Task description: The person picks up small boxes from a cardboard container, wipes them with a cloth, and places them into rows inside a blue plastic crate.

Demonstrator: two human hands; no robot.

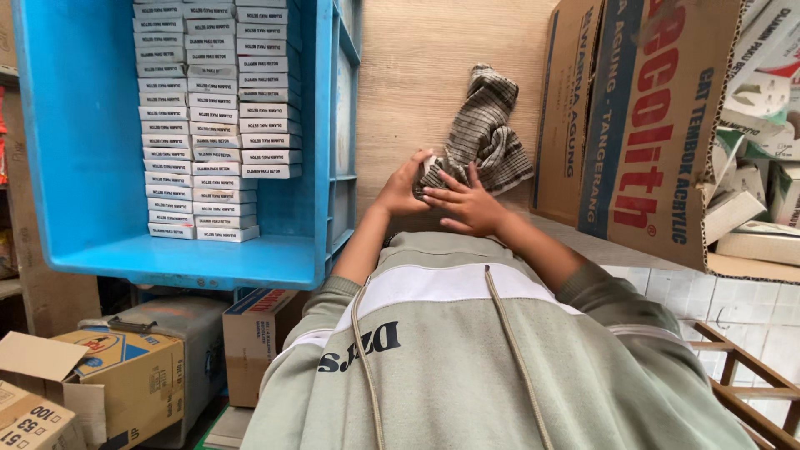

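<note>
Here, in the head view, both hands meet just in front of the chest on a checked cloth (483,133) lying on the wooden tabletop (408,75). The left hand (404,187) curls its fingers around the cloth's near end, pinching it against something small and pale that I cannot make out. The right hand (467,204) rests on that same end with fingers spread flat, seemingly to keep the fabric bunched there. To the left, a blue crate (75,133) holds 3 stacked columns of small white boxes (217,117), packed tight so they stay aligned. A large printed carton (650,125) stands to the right, beside the cloth.
</note>
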